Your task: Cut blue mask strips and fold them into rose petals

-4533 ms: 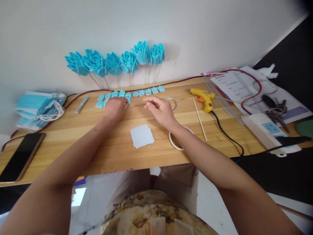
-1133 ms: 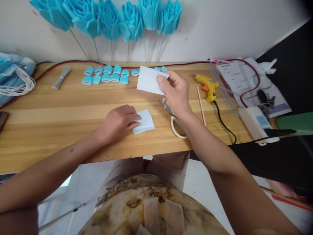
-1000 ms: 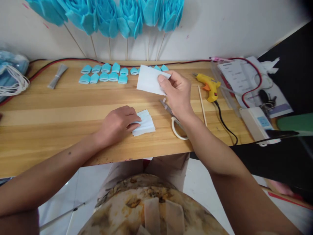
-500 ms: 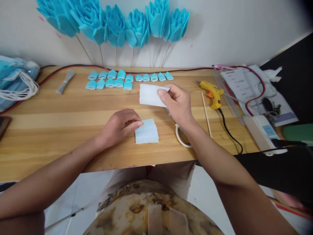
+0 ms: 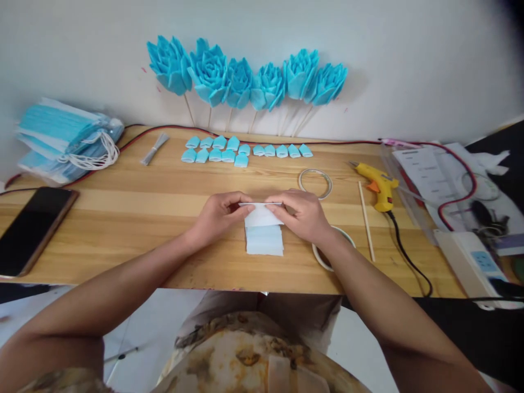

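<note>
Between my two hands is a white rectangular sheet [image 5: 264,215], its kind of cloth or paper unclear. My left hand [image 5: 219,215] pinches its left end between thumb and fingers. At the right end my right hand [image 5: 301,214] pinches it the same way. The sheet's far edge looks straight, level with my thumbs. Just below it, on the table, lies a stack of pale blue sheets [image 5: 264,243], partly covered by the white one. Behind my right forearm sits a roll of tape [image 5: 317,256], half hidden.
Blue petal pieces [image 5: 221,155] lie in rows near the wall, under several blue flowers [image 5: 208,73] on sticks. Rightward are a second tape ring [image 5: 302,180], a wooden stick [image 5: 366,221], a yellow glue gun [image 5: 380,188] and a power strip [image 5: 470,267]. Leftward lie a phone [image 5: 36,229] and face masks [image 5: 57,131].
My right hand has brought the white sheet down and toward me over the stack. My left hand has left the stack and taken the sheet's other end. The view has shifted.
</note>
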`<control>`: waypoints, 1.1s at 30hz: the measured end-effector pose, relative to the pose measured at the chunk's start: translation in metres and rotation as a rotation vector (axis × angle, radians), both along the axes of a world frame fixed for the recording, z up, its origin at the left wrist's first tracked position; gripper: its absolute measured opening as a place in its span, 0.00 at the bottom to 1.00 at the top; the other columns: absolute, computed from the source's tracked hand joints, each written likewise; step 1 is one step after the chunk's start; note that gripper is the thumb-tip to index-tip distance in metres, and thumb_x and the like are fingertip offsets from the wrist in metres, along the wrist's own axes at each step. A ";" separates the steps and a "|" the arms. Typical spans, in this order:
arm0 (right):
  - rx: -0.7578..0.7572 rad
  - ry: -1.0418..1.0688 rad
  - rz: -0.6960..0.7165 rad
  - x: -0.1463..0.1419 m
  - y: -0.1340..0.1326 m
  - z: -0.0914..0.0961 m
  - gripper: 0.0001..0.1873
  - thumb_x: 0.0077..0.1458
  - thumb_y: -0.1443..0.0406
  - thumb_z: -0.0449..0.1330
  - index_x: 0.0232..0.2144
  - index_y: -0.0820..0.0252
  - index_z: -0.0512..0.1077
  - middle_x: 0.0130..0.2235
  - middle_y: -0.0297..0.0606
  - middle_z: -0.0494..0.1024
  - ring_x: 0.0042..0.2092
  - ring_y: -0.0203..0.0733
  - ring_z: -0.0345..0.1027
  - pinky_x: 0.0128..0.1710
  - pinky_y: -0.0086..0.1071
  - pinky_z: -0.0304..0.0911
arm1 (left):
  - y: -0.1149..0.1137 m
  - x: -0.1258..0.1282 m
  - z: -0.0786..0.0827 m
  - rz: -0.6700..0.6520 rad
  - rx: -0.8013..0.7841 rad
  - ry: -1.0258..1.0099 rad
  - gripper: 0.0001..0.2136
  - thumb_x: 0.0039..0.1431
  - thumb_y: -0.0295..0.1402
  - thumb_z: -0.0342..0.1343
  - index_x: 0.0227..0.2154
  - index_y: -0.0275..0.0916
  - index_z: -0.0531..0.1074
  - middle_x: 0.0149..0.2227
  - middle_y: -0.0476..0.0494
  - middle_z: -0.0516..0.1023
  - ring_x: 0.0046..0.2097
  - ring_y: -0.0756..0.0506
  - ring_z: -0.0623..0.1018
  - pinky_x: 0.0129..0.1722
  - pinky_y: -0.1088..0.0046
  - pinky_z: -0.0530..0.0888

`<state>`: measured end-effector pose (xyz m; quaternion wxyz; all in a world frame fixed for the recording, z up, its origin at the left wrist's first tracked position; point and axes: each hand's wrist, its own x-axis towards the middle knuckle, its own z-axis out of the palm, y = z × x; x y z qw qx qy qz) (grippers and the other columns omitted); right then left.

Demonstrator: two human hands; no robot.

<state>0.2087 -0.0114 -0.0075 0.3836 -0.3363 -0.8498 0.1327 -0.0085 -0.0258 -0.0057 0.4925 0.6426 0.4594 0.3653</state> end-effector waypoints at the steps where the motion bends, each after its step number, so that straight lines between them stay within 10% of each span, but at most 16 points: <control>1: 0.012 -0.005 0.004 0.000 0.000 0.000 0.08 0.62 0.64 0.59 0.34 0.57 0.79 0.26 0.34 0.81 0.26 0.35 0.69 0.30 0.30 0.62 | 0.000 0.000 0.001 0.009 -0.001 0.010 0.11 0.57 0.41 0.59 0.31 0.37 0.77 0.30 0.46 0.79 0.31 0.49 0.73 0.31 0.73 0.69; 21: -0.004 -0.050 0.000 0.000 0.001 -0.003 0.14 0.66 0.59 0.54 0.39 0.55 0.79 0.29 0.36 0.82 0.30 0.37 0.73 0.35 0.32 0.64 | 0.008 -0.005 0.005 0.099 -0.085 -0.114 0.12 0.56 0.44 0.61 0.30 0.40 0.72 0.21 0.53 0.69 0.25 0.51 0.69 0.27 0.74 0.68; 33: -0.158 -0.199 -0.075 0.011 0.007 0.008 0.12 0.64 0.58 0.56 0.38 0.55 0.78 0.32 0.35 0.81 0.35 0.39 0.72 0.43 0.36 0.58 | 0.044 -0.037 -0.024 0.353 0.029 -0.238 0.12 0.52 0.44 0.64 0.28 0.42 0.70 0.23 0.54 0.68 0.22 0.53 0.65 0.20 0.75 0.63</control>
